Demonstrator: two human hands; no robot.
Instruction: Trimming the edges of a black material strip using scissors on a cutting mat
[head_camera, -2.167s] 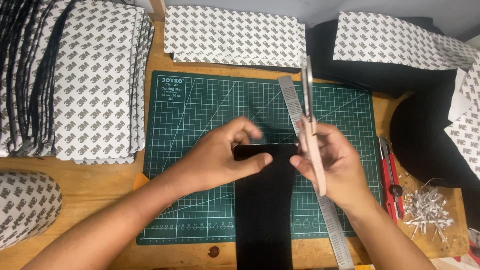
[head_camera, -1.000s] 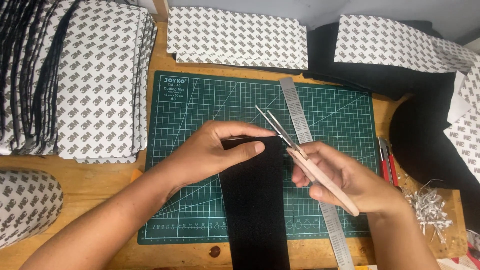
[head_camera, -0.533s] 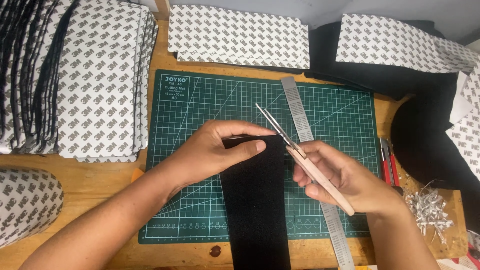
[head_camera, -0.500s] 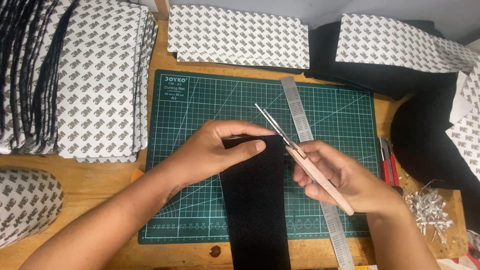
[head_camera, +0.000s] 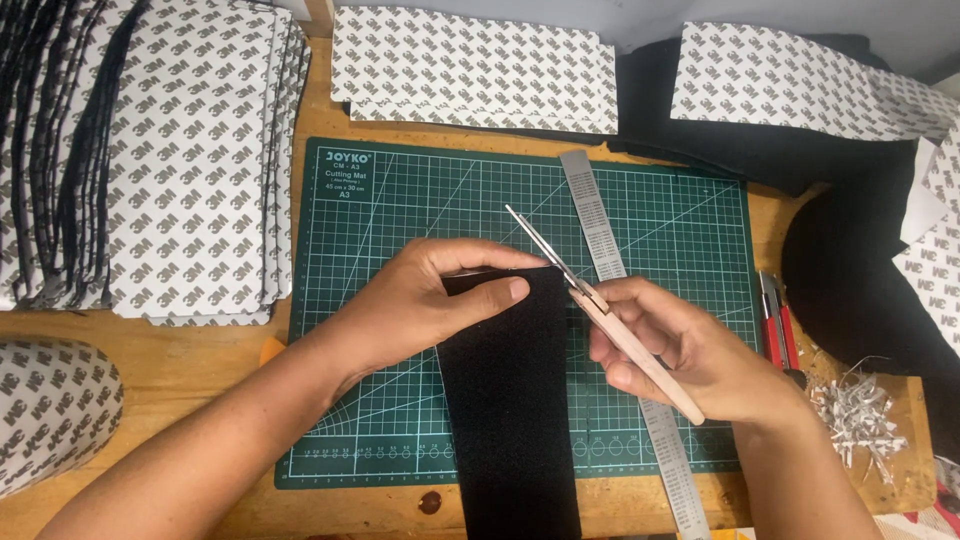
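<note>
A long black foam strip (head_camera: 515, 410) lies lengthwise on the green cutting mat (head_camera: 400, 220), its near end hanging past the mat's front edge. My left hand (head_camera: 430, 300) pinches the strip's far end between thumb and fingers. My right hand (head_camera: 690, 350) holds a pair of slim scissors with a pale wooden handle (head_camera: 600, 305); the metal blades point up and left, close to the strip's top right corner. A steel ruler (head_camera: 595, 225) lies on the mat under my right hand.
Stacks of white patterned backing sheets (head_camera: 190, 160) fill the left side, with more at the back (head_camera: 470, 70) and right (head_camera: 800, 85). Black fabric (head_camera: 860, 260) lies at the right. A red utility knife (head_camera: 775, 320) and paper shreds (head_camera: 850, 415) rest on the wooden table.
My right hand turned the scissors from upright beside the ruler to slanting toward the strip's corner. Over the last second both hands and the strip have barely moved.
</note>
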